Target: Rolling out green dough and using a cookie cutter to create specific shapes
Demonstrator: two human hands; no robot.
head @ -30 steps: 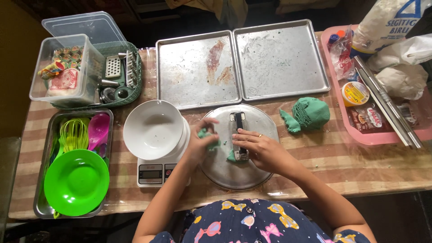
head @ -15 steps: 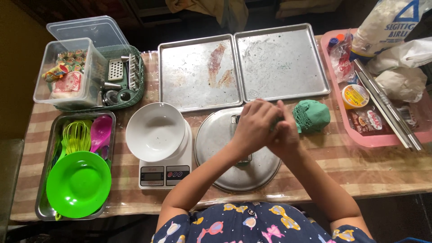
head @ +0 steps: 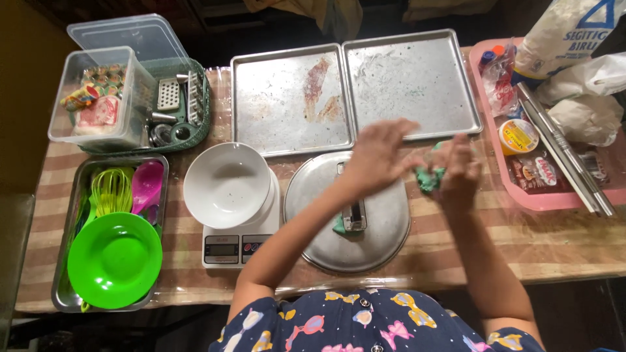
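A: Far left first? Steel tray with a green plate, whisk and pink spoon inside. Above it a clear plastic box and a green basket of metal tools.

B: Next, white bowl sitting on a kitchen scale. Two baking sheets side by side at the back of the worktop.

A: Hands?

B: Left hand raised over the round metal lid, forearm slanting up from the lower left, fingers spread and loose, not gripping anything. Motion-blurred.

A: Right hand?

B: Just right of the left one, forearm coming up from the lower right, fingers curled around a lump of green dough. The dough sits between the two hands, by the lid's right edge. Can't tell if the left hand touches it.

A: Anything on the lid?

B: A small green dough scrap beside the lid's handle.

A: Far right?

B: Pink tray with packets, a small yellow tub, metal rods, white bags.
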